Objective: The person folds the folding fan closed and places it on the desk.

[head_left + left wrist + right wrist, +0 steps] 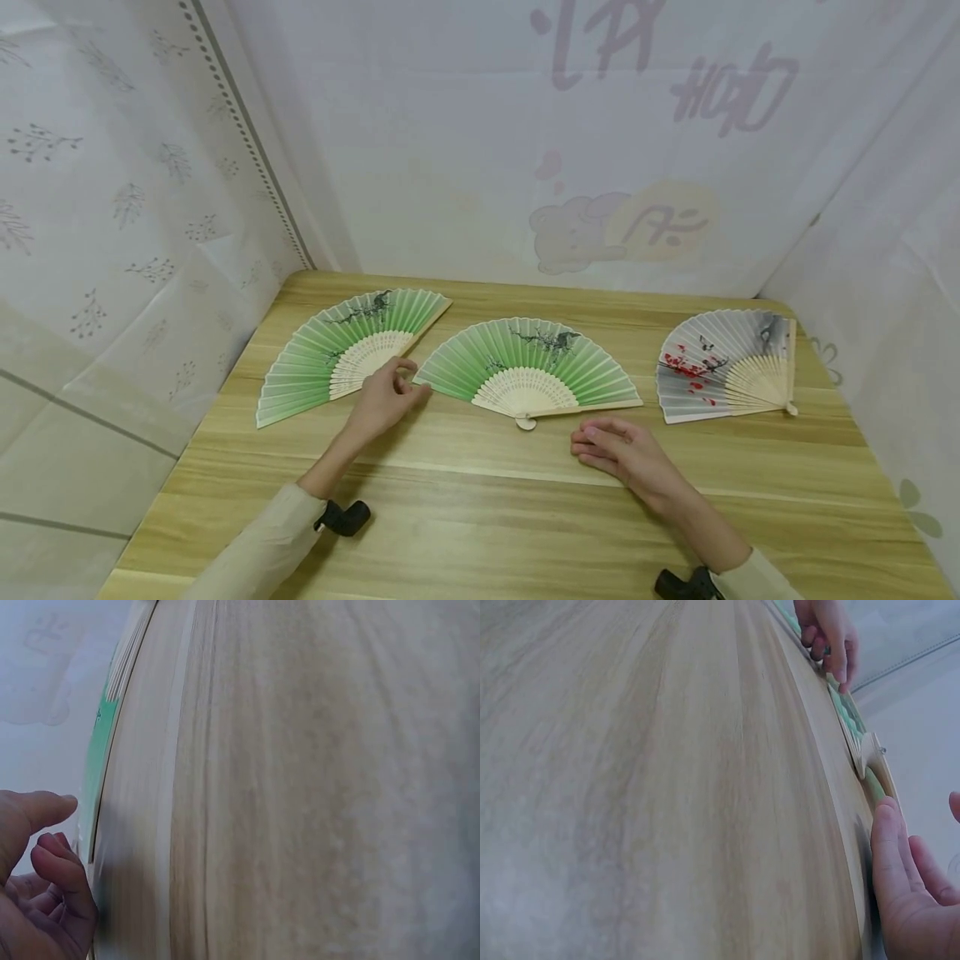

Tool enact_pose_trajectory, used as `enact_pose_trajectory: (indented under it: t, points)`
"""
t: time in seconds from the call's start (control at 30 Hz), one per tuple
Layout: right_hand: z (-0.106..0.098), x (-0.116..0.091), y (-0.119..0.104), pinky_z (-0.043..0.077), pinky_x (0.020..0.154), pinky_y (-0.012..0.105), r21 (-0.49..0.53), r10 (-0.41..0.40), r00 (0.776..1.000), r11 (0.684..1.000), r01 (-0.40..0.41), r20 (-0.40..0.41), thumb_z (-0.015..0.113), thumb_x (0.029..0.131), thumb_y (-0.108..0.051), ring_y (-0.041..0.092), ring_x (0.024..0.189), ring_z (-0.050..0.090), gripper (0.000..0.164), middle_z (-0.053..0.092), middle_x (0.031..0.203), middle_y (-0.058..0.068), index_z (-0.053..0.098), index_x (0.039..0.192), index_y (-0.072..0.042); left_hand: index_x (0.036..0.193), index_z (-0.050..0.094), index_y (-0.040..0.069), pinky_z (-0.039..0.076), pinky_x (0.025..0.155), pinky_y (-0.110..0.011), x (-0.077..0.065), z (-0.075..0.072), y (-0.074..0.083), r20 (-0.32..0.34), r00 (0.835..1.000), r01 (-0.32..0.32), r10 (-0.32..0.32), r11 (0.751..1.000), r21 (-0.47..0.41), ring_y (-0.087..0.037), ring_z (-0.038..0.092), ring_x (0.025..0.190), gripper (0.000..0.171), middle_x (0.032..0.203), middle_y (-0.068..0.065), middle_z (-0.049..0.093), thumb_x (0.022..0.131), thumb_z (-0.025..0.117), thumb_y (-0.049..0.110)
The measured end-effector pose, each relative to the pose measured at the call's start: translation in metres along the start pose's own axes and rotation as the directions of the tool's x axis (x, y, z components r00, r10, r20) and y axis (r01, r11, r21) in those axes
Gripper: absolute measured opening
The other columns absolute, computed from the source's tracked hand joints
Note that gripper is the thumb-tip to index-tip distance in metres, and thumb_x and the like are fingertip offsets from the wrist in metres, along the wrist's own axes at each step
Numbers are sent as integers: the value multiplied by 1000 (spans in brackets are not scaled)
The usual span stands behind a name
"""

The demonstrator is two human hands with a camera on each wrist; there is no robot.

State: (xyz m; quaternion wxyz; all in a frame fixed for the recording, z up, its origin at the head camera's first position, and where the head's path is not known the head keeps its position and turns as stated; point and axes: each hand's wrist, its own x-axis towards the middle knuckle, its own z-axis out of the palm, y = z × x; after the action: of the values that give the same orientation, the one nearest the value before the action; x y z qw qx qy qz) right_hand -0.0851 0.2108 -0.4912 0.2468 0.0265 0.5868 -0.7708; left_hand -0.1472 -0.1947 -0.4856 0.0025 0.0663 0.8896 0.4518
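Note:
Three spread folding fans lie on the wooden table. The green fan at left (300, 362) has its pivot end hidden behind my left hand (386, 400). The middle green fan (453, 358) lies with its pivot toward me. My left hand's bent fingers are right at that fan's left corner; in the left wrist view, thumb (52, 806) and forefinger stand apart. Just below the middle fan's right end is my right hand (622, 454), fingers together and loosely bent, holding nothing. A grey fan with red blossoms (693, 367) lies at the right, its pivot toward the lower right.
Pale printed cloth (420, 150) hangs behind the table and on both sides. The wooden tabletop (480, 525) reaches from the fans to the near side. Black wrist cameras sit at both cuffs, the left one (345, 518) low over the wood.

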Motion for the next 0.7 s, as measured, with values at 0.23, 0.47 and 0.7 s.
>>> enact_pose_trajectory:
  t: [0.23,0.47,0.7]
  points:
    - [4,3,-1,50,99,44,39,29,999,999,-29,-22,64,103,-11,32,110,66,46,64,120,26,45,132,18,119,61,-5,44,53,-30,3,2,3,-38,999,17,-15,999,46,-17,55,57,39,69,-4,61,91,79,15]
    - [7,6,0,50,99,43,79,39,999,996,-36,-34,63,103,-10,31,109,67,41,66,118,25,47,130,17,116,64,-5,43,51,-31,3,5,6,-52,998,25,-21,996,90,-16,53,54,36,67,-2,59,90,80,15]
    - [9,8,1,50,98,42,108,53,998,993,-50,-23,63,103,-10,31,108,68,39,67,117,24,49,128,15,114,64,-4,43,51,-32,4,6,8,-58,998,44,-37,991,128,-16,54,53,34,65,-1,59,90,80,15]
